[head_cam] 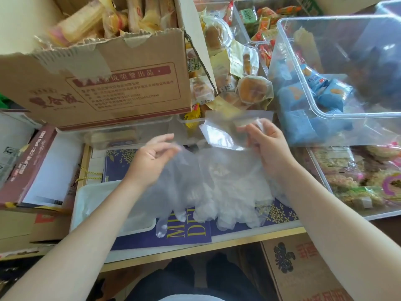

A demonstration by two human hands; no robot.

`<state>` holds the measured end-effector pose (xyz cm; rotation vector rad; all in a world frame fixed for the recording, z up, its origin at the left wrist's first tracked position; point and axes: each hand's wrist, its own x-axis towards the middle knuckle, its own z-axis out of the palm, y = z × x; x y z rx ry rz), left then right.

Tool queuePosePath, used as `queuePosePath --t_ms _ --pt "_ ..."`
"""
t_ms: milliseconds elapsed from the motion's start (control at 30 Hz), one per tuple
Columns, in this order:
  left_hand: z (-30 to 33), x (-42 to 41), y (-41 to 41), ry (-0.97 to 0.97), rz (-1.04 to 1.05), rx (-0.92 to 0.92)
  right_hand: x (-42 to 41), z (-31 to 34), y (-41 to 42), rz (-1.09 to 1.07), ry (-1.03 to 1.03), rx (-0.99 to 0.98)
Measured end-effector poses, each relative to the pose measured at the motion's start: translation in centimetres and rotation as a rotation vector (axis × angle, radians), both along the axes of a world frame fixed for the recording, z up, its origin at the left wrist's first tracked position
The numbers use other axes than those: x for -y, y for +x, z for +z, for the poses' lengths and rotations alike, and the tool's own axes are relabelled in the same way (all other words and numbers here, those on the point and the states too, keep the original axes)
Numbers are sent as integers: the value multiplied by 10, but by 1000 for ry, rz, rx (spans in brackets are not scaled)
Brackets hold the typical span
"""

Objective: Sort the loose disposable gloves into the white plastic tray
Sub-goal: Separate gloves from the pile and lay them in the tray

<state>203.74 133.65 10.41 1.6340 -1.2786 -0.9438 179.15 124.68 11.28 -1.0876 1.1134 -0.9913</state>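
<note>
- The left hand [155, 149] pinches the cuff edge of a clear glove [173, 185], probably to peel it off the heap
- The right hand [265, 141] grips the cuffs of the gloves [230, 187], steadying them
- Both forearms reach forward, wrists raised, glove fingers dangling down
- The white tray [86, 205] lies lower left, under the left forearm; the gloves hang mostly beside it
</note>
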Motion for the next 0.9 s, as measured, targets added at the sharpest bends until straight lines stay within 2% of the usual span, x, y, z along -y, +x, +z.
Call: queuePosePath --t_ms 100,200,267,333,467,533,600,733,833,900 --pt "-5 5 14 48 292 139 8 9 -4 5 -28 17" --pt "-1 13 20 107 420 162 15 18 -7 85 -75 -60" --pt "3 19 19 105 435 177 13 26 -4 178 -59 -41" --pt "8 26 16 84 419 157 9 35 -1 305 24 98" --pt "18 35 5 46 357 65 -6 58 1 713 58 155" --pt "25 38 -3 3 326 -36 -14 67 5 802 99 214" --pt "32 39 -9 -44 292 -176 -20 64 13 656 86 203" --pt "49 34 -27 -58 200 -329 -23 44 31 188 -28 50" --pt "52 32 -38 -98 175 -342 -21 32 36 26 11 -3" --pt "51 28 -43 -81 149 -453 -21 33 37 7 31 8"
